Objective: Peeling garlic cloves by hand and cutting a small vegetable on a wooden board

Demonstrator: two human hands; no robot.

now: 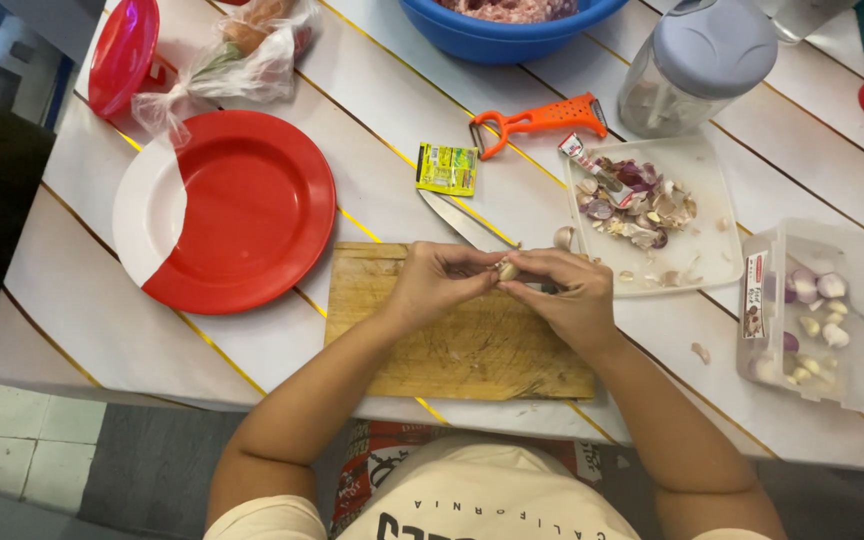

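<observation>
Over a wooden cutting board (452,345), my left hand (439,282) and my right hand (570,295) meet, both pinching a small garlic clove (507,270) between their fingertips. A knife (462,222) lies with its blade on the table just beyond the board, its handle end hidden under my right hand. Another garlic clove (563,237) sits by the edge of the white tray (702,175), which holds onion and garlic peels (632,200).
A red plate (242,210) lies left of the board. An orange peeler (537,120), a small green-yellow sachet (446,168), a blue bowl (497,35), a grey-lidded jar (697,65), a clear container of peeled cloves and shallots (812,310), a plastic bag (242,55).
</observation>
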